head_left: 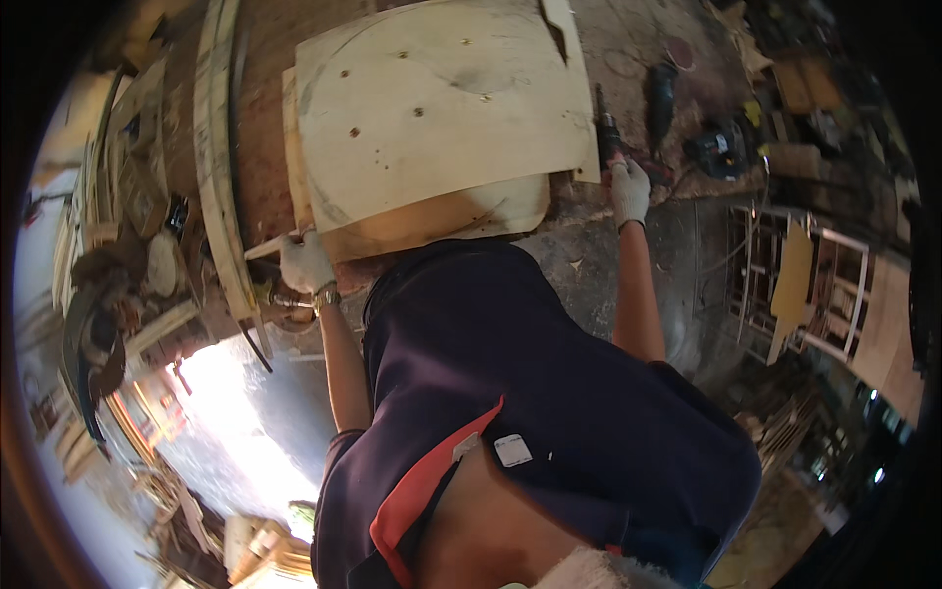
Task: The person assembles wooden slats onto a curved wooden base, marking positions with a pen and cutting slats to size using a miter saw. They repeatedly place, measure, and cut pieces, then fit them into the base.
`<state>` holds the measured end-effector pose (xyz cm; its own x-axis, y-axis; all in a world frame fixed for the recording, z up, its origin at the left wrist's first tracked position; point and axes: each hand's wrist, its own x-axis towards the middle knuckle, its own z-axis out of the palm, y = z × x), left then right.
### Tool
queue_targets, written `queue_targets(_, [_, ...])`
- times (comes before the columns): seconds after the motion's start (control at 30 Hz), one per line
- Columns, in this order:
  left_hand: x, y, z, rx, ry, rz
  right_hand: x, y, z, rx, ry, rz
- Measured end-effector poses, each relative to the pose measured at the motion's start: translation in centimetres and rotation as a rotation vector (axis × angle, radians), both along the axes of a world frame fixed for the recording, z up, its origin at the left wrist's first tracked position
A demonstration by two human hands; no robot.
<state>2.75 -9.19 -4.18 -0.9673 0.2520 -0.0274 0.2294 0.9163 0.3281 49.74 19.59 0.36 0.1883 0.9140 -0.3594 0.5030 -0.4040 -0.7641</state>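
Note:
My right hand (630, 193), in a white work glove, is closed around the grip of a red and black power drill (612, 143). The drill lies at the right edge of a pale plywood sheet (461, 118), its chuck pointing away from me. Several screw-like metal spots and pencil lines mark the sheet. Beneath it a second board with rounded corners (442, 224) shows at the near side. My gloved left hand (307, 263) is closed by the sheet's near left corner, beside a wooden strip (298, 157). A thin pale stick (263, 248) shows at its fingers; what they grip is unclear.
Right of the drill on the workbench (628, 59) lie a dark cylindrical tool (662, 98) and a black power tool (718, 149). A long wooden beam (218, 157) runs along the left. A slatted frame (797, 280) stands at right; scrap wood (182, 520) lies lower left.

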Motion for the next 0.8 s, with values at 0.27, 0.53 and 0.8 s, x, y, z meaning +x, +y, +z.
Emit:
queue_targets(0.27, [-4.3,-0.7,0.7,-0.086,0.227,-0.938,-2.8,0.1,-3.7,-0.122,0.547,-0.032])
queue_targets(0.53, [-4.9,-1.2,-1.6,-0.027,0.147,-0.907,-3.3,-0.2,-4.6,0.087,0.274,0.121])
queue_targets(0.8, [-5.2,-1.7,-2.7,0.040,0.141,-0.898,-2.3,0.6,-5.9,-0.072,0.494,0.127])
